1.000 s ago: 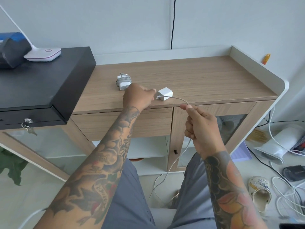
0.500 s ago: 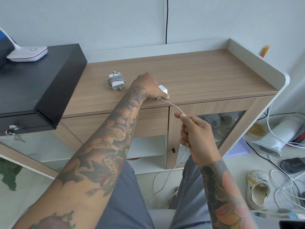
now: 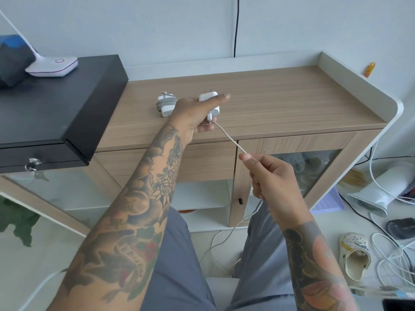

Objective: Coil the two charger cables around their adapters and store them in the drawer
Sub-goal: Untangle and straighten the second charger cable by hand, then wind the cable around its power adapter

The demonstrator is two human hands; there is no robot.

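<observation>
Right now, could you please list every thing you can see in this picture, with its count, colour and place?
wrapped charger: 1, white, grey cable coiled round it, on the wooden cabinet top, beside the left hand
loose adapter: 1, white, held above the cabinet top
loose cable: 1, white, runs from the adapter through the right hand down to the floor
drawer: 1, wood, closed, under the cabinet top
black cabinet: 1, left of the wooden one, keys in its lock
lamp base: 1, white, on the black cabinet
sandal: 1, cream, on the floor at right
floor cables: several, white, at right
left hand: holds the loose adapter
right hand: pinches the loose cable
</observation>
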